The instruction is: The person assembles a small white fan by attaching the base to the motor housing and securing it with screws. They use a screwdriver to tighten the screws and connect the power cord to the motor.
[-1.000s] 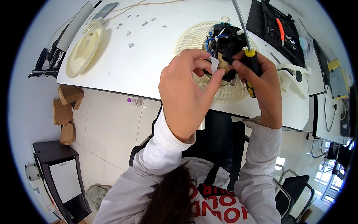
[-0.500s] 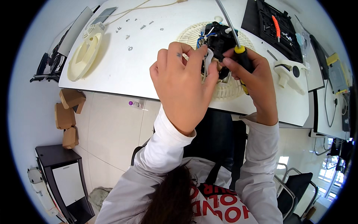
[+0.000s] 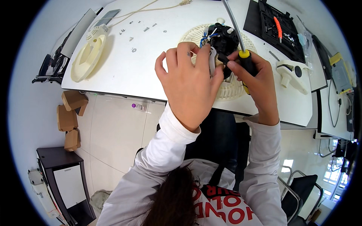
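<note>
A black fan motor (image 3: 226, 41) with blue and white wires stands on a cream fan grille (image 3: 194, 34). My left hand (image 3: 190, 81) is curled at the motor's near left side, its thumb and index finger closing on a whitish cable (image 3: 213, 56). At the same spot, my right hand (image 3: 258, 77) pinches a small black piece (image 3: 223, 59) between thumb and fingertip. The same hand also keeps a screwdriver (image 3: 247, 62) with a black and yellow handle in its palm, the long metal shaft pointing away from me. My fingers hide part of the motor's near side.
Loose screws and washers (image 3: 146, 29) lie at the table's far left. A cream oval cover (image 3: 88, 60) is at the left edge. On the right are a white plastic housing (image 3: 292, 75) and an open black tool case (image 3: 279, 30) holding an orange-handled tool (image 3: 278, 28). A beige cord (image 3: 151, 10) runs across the back.
My left fingers have shifted slightly along the whitish cable. The small black piece at my right fingertips shows more plainly. The whole view has moved a little.
</note>
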A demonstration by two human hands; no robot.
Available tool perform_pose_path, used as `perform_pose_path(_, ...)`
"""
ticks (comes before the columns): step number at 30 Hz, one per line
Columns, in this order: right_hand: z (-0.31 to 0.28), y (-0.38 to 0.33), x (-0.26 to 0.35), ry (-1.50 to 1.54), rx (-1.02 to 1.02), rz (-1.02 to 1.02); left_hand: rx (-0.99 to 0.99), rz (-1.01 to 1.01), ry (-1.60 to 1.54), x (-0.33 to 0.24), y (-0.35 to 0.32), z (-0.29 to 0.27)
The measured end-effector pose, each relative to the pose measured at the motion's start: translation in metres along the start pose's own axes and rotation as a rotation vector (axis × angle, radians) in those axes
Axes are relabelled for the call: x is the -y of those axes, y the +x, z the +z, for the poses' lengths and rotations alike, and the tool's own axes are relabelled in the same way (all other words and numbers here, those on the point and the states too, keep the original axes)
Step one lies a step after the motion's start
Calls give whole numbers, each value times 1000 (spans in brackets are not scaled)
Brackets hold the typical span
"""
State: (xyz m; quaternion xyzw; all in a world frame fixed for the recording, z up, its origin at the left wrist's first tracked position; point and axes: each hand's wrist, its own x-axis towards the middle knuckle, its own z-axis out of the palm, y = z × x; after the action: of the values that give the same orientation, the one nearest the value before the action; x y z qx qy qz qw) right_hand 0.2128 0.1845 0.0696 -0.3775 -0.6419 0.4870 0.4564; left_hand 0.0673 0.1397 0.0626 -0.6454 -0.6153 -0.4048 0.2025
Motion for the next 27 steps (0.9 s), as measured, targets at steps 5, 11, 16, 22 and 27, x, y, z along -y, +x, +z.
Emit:
perform_pose_path(5,-3,-3,-9,53,-19,-122,-37,-34,-38,2,-3,3)
perform_pose_path(11,-8,-5,-16,186,-80,-12,-63,57,-40,4,-1,4)
perform_pose_path(16,-3,-5,-17,220,-59,-49,-80,77,-58,5,0,8)
perform_pose_path(22,-5,-6,-17,229,-73,-52,-39,-21,-29,2,2,4)
perform_pose_path(27,-2,-5,-17,236,-67,-49,-40,2,31,1,1,-2)
